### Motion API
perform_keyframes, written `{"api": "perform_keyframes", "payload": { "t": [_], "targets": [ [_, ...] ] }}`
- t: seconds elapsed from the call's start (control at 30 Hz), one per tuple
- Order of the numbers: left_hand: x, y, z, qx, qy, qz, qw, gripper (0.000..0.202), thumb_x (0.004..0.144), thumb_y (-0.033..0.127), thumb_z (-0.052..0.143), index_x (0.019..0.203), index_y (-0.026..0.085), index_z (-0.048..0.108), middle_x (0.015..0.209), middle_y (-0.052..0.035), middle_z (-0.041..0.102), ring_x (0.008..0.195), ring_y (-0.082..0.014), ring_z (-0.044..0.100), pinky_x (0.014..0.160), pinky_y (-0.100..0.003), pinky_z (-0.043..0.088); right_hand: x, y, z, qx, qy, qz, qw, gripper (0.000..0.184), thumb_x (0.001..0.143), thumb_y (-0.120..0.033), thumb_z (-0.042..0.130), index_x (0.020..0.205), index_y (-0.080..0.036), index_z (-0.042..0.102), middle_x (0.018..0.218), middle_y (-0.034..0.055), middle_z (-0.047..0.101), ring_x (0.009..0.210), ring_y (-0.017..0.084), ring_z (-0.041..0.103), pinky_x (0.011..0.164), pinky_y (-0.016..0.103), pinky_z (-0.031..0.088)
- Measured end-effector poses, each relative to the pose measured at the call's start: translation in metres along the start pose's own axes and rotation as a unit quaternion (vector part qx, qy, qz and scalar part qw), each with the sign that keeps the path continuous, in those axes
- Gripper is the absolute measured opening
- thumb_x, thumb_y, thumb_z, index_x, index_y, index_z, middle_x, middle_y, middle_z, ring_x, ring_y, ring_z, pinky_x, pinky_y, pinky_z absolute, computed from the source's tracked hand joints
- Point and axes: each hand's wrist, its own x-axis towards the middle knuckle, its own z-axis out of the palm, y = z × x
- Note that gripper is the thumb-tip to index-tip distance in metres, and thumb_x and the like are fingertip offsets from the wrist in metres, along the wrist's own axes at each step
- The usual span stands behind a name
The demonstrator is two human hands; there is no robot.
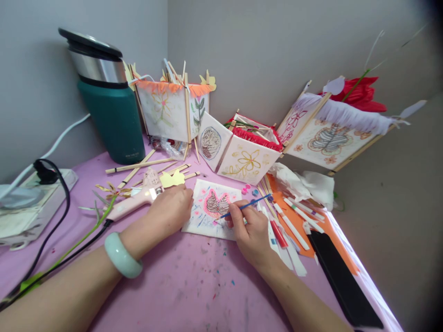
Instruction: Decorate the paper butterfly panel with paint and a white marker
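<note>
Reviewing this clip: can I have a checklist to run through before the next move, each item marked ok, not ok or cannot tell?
1. Slim blue tool in hand: ok, gripped in the right hand.
2. Tool tip touching the sheet: cannot tell; it is at the lower part of the pink-edged drawing.
3. Sheet lying flat: ok, on the purple tablecloth.
4. Sheet steadied: cannot tell; the left hand is at its left edge, but pressure does not show.
5. Glue gun off the sheet: ok, it lies left of it.
6. Free space beside the right hand: not ok, markers and white strips lie close by.
</note>
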Motion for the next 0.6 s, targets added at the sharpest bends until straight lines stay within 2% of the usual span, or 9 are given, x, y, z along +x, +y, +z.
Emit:
{"api": "perform_keyframes", "payload": {
  "t": [0.2, 0.3, 0.5, 0.6],
  "targets": [
    [0.0, 0.0, 0.001, -0.005, 0.004, 0.001, 1.0, 0.033, 0.09, 0.023, 0.036, 0.092, 0.013, 0.068, 0.087, -0.0125, 0.065, 0.082, -0.0257, 0.063, 0.069, -0.035, 0.043, -0.001, 0.001, 0.0, -0.001, 0.021, 0.006, 1.0, 0.026, 0.094, -0.024, 0.046, 0.072, -0.016, 0.058, 0.066, 0.0016, 0.062, 0.054, 0.011, 0.06, 0.054, 0.022, 0.043],
    [0.0, 0.0, 0.001, -0.011, 0.005, 0.001, 1.0, 0.033, 0.09, 0.023, 0.037, 0.095, 0.013, 0.068, 0.088, -0.0131, 0.065, 0.082, -0.0264, 0.063, 0.069, -0.036, 0.043, -0.001, 0.003, 0.002, -0.003, 0.022, 0.014, 1.0, 0.027, 0.093, -0.024, 0.046, 0.07, -0.016, 0.057, 0.068, 0.0023, 0.062, 0.056, 0.011, 0.061, 0.055, 0.022, 0.044],
    [0.0, 0.0, 0.0, -0.019, 0.003, -0.006, 1.0, 0.033, 0.089, 0.023, 0.039, 0.099, 0.013, 0.068, 0.091, -0.0136, 0.066, 0.085, -0.0265, 0.063, 0.071, -0.036, 0.043, 0.001, -0.002, 0.001, 0.036, -0.017, 0.026, 0.999, 0.029, 0.094, -0.024, 0.046, 0.068, -0.017, 0.056, 0.063, 0.0007, 0.06, 0.054, 0.01, 0.058, 0.054, 0.023, 0.043],
    [0.001, 0.0, -0.001, -0.029, -0.001, -0.012, 0.999, 0.033, 0.089, 0.022, 0.039, 0.098, 0.014, 0.069, 0.091, -0.0136, 0.066, 0.085, -0.0269, 0.063, 0.071, -0.036, 0.042, 0.003, -0.002, -0.008, 0.039, 0.021, 0.04, 0.998, 0.027, 0.093, -0.025, 0.048, 0.068, -0.016, 0.056, 0.062, 0.0004, 0.061, 0.052, 0.01, 0.059, 0.052, 0.022, 0.043]
  ]
}}
